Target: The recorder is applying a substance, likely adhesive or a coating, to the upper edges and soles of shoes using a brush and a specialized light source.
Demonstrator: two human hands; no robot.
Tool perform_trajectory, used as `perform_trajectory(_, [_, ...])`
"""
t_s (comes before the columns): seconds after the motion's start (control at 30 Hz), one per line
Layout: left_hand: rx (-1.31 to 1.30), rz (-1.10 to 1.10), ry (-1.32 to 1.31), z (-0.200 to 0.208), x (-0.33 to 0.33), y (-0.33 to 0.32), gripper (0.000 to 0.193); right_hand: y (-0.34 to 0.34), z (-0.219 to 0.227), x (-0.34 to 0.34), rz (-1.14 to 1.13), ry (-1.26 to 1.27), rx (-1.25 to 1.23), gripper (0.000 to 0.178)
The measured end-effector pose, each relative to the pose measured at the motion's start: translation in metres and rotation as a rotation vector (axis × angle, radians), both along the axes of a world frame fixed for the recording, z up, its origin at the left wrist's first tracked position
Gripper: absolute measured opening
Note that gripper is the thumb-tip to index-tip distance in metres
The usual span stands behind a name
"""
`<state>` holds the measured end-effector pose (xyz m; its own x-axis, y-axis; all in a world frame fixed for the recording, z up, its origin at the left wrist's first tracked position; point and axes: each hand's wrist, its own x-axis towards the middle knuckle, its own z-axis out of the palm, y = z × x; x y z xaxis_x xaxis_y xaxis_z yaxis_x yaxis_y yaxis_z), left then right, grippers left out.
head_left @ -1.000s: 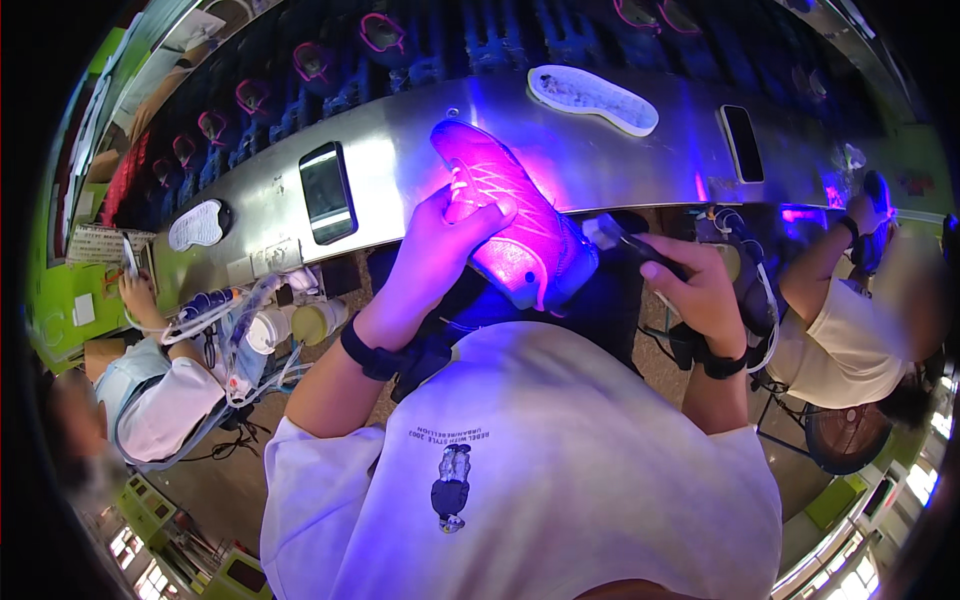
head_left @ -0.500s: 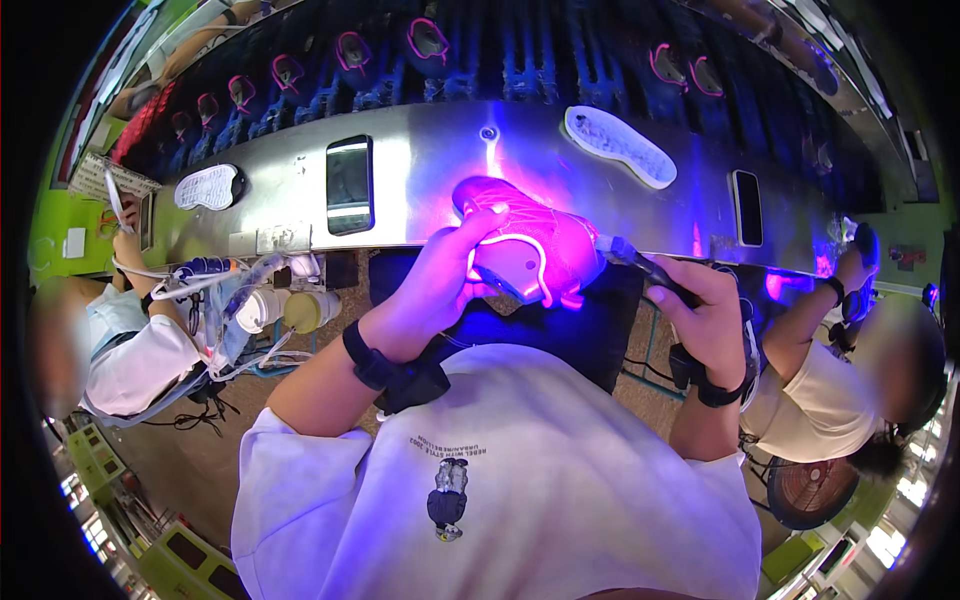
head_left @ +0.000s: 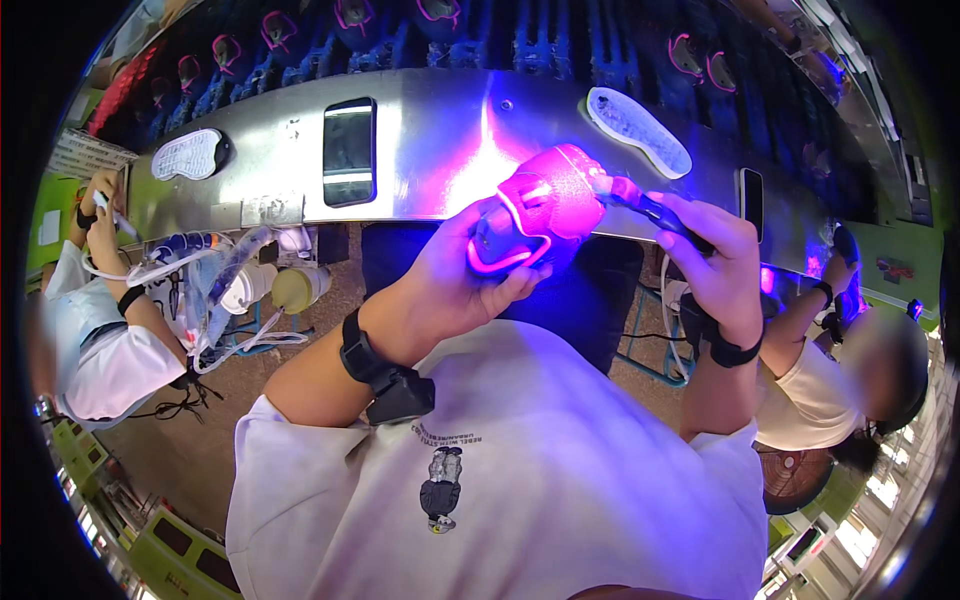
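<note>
Right now the brushing looks to be in full swing — the brush [head_left: 645, 207] has its bristle end up against the right side of the shoe [head_left: 562, 195], apparently touching. How much of the surface is covered I can't call; under this purple glare, wet and dry look alike. What's left, I'd judge: any sides turned from view, and the shoe is not yet set down. Off to the far right, a pale sole [head_left: 640, 132] lies on the tabletop [head_left: 430, 150], well apart from it.

And the shoe itself? It's up in the air by the tabletop's near edge, between the two hands, glowing hot pink — probably the lamp's doing. A brighter line edges the dark opening at its near left end, and the whole thing sits tilted. The left hand [head_left: 465, 275] is curled firmly round that end; the right hand [head_left: 712, 245] pinches the brush's dark handle.
</note>
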<state>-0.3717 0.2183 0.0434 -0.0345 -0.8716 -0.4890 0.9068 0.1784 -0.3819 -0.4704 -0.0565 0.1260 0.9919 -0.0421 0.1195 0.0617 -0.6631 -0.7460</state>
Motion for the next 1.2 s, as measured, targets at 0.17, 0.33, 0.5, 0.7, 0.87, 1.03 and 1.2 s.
perform_trajectory(0.17, [-0.133, -0.021, 0.177, -0.014, -0.003, 0.003, 0.066, 0.010, -0.009, 0.007, -0.008, -0.006, 0.028, 0.037])
perform_trajectory(0.33, [-0.238, -0.037, 0.369, -0.015, -0.011, -0.002, 0.071, 0.008, -0.018, 0.000, -0.001, 0.004, 0.094, 0.038])
perform_trajectory(0.5, [-0.341, -0.029, 0.408, -0.010, -0.024, -0.007, 0.079, 0.016, -0.031, -0.017, -0.025, -0.042, 0.158, 0.041])
perform_trajectory(0.7, [-0.346, -0.012, 0.137, 0.002, -0.030, -0.014, 0.074, 0.007, -0.065, -0.061, -0.054, 0.010, 0.212, 0.036])
perform_trajectory(0.87, [-0.031, -0.052, -0.487, 0.022, -0.002, -0.037, 0.054, -0.002, -0.066, -0.038, -0.301, 0.057, 0.144, 0.035])
perform_trajectory(1.03, [0.041, -0.068, -1.165, 0.042, 0.015, -0.053, 0.057, 0.013, -0.073, -0.038, -0.429, -0.012, 0.356, 0.038])
perform_trajectory(1.2, [0.467, -0.044, -2.094, 0.044, 0.023, -0.052, 0.090, 0.012, -0.088, -0.075, -0.305, 0.054, 0.470, 0.039])
